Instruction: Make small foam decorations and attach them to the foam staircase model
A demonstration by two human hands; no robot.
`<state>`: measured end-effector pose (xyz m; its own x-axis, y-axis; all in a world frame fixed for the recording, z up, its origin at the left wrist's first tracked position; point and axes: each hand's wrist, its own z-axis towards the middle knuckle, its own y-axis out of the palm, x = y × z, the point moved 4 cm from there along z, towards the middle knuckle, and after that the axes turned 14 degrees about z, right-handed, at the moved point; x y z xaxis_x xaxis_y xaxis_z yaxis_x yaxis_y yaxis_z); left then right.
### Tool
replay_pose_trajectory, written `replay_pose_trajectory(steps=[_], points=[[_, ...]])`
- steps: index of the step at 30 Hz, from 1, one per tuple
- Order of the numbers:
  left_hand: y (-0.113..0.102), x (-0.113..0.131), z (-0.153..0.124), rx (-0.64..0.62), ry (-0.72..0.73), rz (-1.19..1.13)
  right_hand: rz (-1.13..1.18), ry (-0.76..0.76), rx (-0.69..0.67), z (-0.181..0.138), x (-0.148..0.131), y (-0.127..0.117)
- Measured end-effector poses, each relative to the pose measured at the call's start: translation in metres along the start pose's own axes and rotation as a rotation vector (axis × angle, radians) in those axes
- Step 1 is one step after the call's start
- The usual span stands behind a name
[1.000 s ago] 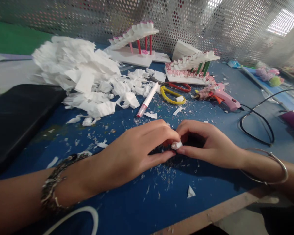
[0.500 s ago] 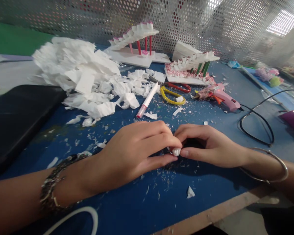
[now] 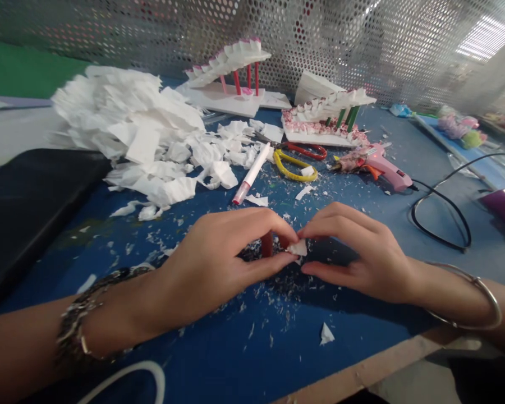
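Observation:
A small piece of crumpled white paper is pinched between the thumb and fingertips of my left hand, just above the blue table. Close on its right is my right hand, its thumb and forefinger apart, with the forefinger tip by the paper's upper edge. Around both hands tiny paper shreds lie scattered. A torn white scrap rests nearer the front edge. Beyond my fingers lie a white marker with a red end and scissors with a yellow and a red handle loop.
A heap of white paper stands at the back left, beside a black flat object. Two white stair models stand at the back. A pink glue gun with a black cable lies right.
My right thumb and forefinger have spread away from each other. The white paper, a tight twisted bit before, now shows a wider, flatter face in my left fingers.

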<state>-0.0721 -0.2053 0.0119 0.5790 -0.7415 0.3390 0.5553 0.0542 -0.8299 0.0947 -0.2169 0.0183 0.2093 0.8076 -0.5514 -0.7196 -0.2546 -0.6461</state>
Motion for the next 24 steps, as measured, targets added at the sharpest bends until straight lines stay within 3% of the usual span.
replay_pose_trajectory(steps=[7, 14, 24], points=[[0.001, -0.002, -0.002, -0.012, -0.005, -0.004, -0.187, -0.102, 0.051, 0.001, -0.008, 0.001], [0.001, 0.003, -0.001, -0.006, 0.056, -0.01, -0.163, -0.099, 0.026, 0.0, -0.005, 0.004], [0.0, 0.006, 0.0, 0.012, 0.071, 0.046, 0.134, 0.15, -0.041, 0.004, 0.008, 0.008]])
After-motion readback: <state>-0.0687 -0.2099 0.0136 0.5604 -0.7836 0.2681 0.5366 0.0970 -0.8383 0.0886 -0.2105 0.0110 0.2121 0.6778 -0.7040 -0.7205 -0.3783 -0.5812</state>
